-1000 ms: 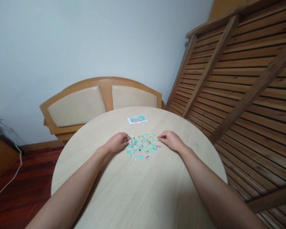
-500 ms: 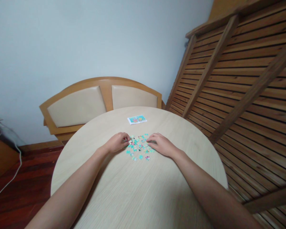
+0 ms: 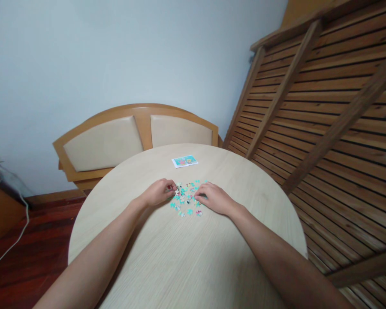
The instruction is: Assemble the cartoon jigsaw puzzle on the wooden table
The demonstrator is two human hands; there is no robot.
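Note:
A loose pile of small jigsaw puzzle pieces (image 3: 190,211), mostly turquoise with some pink, white and yellow, lies on the round pale table (image 3: 167,257). My left hand (image 3: 160,192) is at the pile's left side, fingers curled, with a cream-coloured puzzle piece (image 3: 177,193) at its fingertips. From the right, my right hand (image 3: 215,198) reaches over the pile's edge. Its thumb and forefinger come together low among the pieces; whatever is between them is too small to make out.
Beyond the pile lies a card with a turquoise cartoon picture (image 3: 185,161). A headboard with cream panels (image 3: 104,143) stands behind the table against the wall. Slatted wooden boards (image 3: 309,111) lean at the right. A white cable (image 3: 27,214) hangs at the far left.
My right hand has shifted slightly left and nearer, further over the pieces, and its fingers now pinch lower. My left hand stays almost where it was.

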